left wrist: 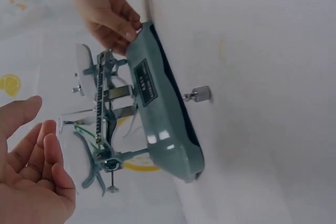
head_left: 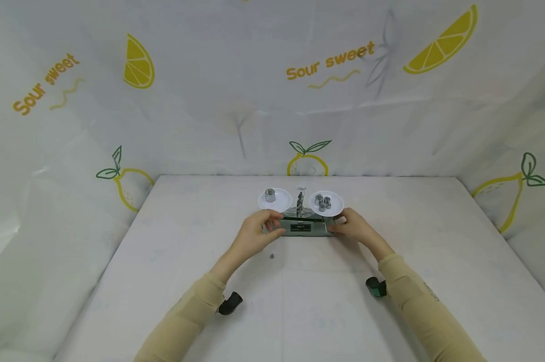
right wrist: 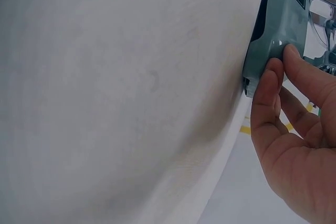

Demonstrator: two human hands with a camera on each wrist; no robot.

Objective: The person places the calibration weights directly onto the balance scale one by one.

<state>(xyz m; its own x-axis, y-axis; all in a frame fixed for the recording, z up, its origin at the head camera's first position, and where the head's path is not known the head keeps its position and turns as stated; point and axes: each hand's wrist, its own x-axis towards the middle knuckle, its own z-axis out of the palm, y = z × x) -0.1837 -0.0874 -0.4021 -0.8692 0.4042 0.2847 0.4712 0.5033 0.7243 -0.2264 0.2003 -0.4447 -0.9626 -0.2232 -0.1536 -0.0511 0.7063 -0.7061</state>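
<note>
A green-grey balance scale stands on the table with two white pans. On its left pan sits one larger metal weight; the right pan carries several smaller weights. My right hand grips the right end of the base, thumb and fingertips on its corner in the right wrist view. Beside the left end, my left hand hovers with loosely bent fingers and nothing in them; the left wrist view shows a gap to the beam. A small knobbed weight rests on the table before the base.
The white-covered table runs back to a white sheet wall printed with lemons. More sheeting hangs at both sides. Dark wrist-worn devices show below the forearms.
</note>
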